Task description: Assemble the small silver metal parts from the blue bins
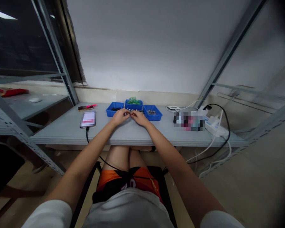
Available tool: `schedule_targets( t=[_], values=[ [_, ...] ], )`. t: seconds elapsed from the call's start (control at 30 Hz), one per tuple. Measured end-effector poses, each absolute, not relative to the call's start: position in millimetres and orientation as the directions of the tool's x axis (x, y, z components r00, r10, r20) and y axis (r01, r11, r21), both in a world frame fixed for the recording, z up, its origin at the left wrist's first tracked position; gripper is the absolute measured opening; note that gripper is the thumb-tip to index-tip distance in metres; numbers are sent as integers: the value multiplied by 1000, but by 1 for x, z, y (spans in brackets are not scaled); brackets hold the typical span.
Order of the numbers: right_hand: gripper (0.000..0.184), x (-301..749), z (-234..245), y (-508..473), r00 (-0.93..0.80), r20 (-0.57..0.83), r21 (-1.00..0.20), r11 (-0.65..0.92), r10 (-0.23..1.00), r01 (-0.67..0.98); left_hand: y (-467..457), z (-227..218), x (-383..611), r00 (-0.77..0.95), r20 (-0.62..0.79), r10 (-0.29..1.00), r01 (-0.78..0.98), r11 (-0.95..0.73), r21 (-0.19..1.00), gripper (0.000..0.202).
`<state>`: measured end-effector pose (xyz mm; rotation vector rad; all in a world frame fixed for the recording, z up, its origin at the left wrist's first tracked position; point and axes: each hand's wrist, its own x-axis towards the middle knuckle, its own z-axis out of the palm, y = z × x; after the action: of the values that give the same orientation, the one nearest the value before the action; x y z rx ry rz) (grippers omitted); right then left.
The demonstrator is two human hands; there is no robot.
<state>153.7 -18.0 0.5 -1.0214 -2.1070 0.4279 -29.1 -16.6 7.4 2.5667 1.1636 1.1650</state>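
My left hand (pixel 120 117) and my right hand (pixel 139 118) meet over the middle of the grey shelf table, fingertips pinched close together. Whatever lies between the fingers is too small to make out. Just behind my fingers, small shiny metal pieces (pixel 138 111) show, partly hidden by the hands. Beyond my left hand sits a blue bin (pixel 108 113) with dark small parts inside. A second blue bin (pixel 126 106), farther back, holds green translucent pieces (pixel 133 101). Right of my right hand, a third blue bin (pixel 154 117) contains small silvery parts (pixel 151 112).
A phone (pixel 88 119) with a black cable lies at the left, before a pink and dark item (pixel 87 107). On the right are a blurred-out object (pixel 188 121), a white power strip (pixel 216 126) and loose cables. Metal shelf posts (pixel 222 60) stand at both sides.
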Motion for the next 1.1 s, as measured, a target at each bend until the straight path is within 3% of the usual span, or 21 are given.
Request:
schedule_targets(
  t=[0.33, 0.6, 0.77, 0.83, 0.93, 1.0, 1.1],
  values=[
    [15, 153, 4, -20, -373, 498, -602, 622, 783, 501, -10, 5, -31, 371, 623, 689, 618, -683, 388, 27],
    [16, 155, 7, -19, -344, 551, -608, 649, 760, 458, -13, 2, -28, 488, 463, 740, 610, -668, 426, 26],
    [21, 154, 7, -18, -275, 533, -624, 591, 800, 511, -18, 9, -30, 412, 545, 730, 659, -652, 375, 27],
    [24, 156, 4, -17, -263, 504, -563, 544, 823, 623, -19, 13, -35, 273, 628, 729, 747, -572, 340, 26],
    [31, 159, -2, -17, -258, 450, -360, 438, 855, 824, -17, 15, -44, 52, 681, 731, 832, -409, 375, 26],
    [35, 160, -5, -19, -246, 418, -236, 366, 874, 900, -16, 16, -48, 11, 683, 730, 858, -358, 368, 23],
    [35, 159, -7, -21, -215, 361, -149, 284, 907, 947, -17, 17, -47, -13, 698, 716, 910, -280, 304, 26]
  ],
)
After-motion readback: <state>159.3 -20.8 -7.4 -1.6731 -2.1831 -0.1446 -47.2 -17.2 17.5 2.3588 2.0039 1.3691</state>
